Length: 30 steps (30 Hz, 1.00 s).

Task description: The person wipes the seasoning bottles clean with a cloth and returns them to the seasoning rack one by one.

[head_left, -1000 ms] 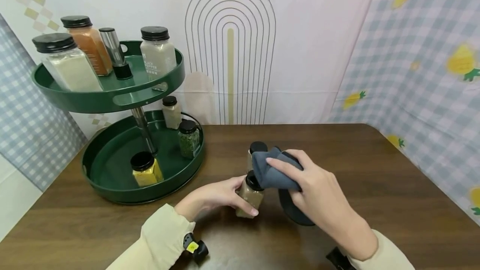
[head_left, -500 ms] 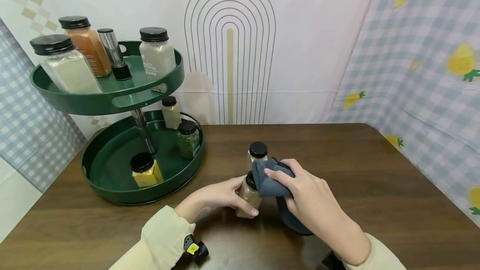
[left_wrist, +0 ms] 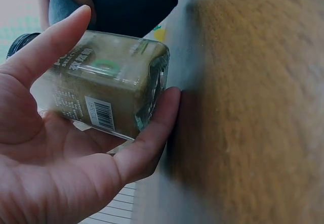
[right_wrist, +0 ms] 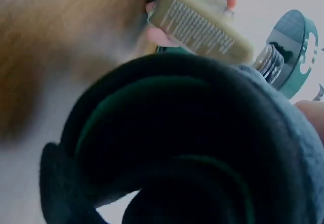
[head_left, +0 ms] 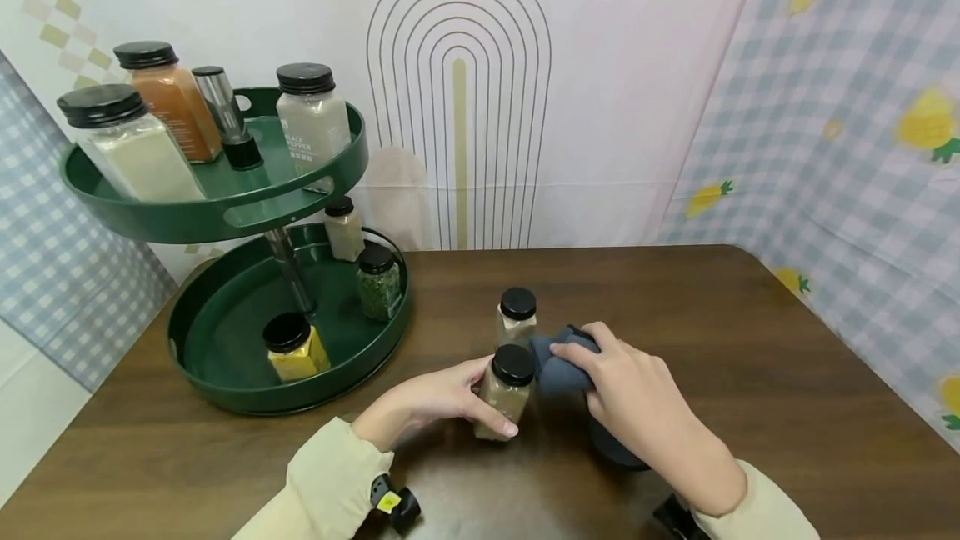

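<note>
In the head view my left hand grips a small square glass spice jar, thumb on its near side. The jar has a black lid and light brown powder. A printed label and barcode show in the left wrist view, where the jar is just off the brown surface or on it; I cannot tell which. My right hand holds a folded grey-blue cloth beside the jar's lid. Loose folds of the cloth fill much of the right wrist view. Whether cloth and lid touch is unclear.
Another black-lidded jar stands just behind on the wooden table. At left is a green two-tier tray. Its lower tier bears a yellow jar, a green herb jar and a pale jar; larger containers stand above.
My right hand and the cloth have shifted a little right, off the held jar's lid, so the lid now shows fully. The left hand keeps its grip in nearly the same place.
</note>
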Tool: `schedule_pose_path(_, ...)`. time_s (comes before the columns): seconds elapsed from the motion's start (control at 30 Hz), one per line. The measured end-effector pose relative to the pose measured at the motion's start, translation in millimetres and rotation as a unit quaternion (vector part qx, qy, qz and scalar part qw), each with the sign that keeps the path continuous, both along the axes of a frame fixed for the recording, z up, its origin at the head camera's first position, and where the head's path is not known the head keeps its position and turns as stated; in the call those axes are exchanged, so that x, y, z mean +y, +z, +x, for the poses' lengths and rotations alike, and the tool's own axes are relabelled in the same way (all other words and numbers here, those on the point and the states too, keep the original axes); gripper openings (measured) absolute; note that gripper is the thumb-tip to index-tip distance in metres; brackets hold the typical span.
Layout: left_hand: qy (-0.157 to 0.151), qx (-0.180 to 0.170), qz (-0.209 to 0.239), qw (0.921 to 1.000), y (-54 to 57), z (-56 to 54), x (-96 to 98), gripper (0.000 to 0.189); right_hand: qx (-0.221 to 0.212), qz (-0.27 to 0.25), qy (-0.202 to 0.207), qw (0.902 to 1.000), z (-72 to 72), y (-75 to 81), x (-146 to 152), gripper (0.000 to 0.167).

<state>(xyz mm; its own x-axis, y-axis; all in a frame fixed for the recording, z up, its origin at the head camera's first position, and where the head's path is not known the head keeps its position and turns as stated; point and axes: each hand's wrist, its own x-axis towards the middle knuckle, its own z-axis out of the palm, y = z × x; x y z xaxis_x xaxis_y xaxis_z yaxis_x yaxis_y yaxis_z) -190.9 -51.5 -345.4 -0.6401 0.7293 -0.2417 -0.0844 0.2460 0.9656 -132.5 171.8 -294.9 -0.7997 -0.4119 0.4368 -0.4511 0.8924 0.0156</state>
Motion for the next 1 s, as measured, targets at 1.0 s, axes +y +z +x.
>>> schedule_pose_path(1.0, -0.032, -0.018, 0.003, 0.9993, -1.9, -4.5, -3.5, 0.058, -0.042, 0.070, 0.068, 0.9943, 12.1, 26.6, -39.8, 0.077)
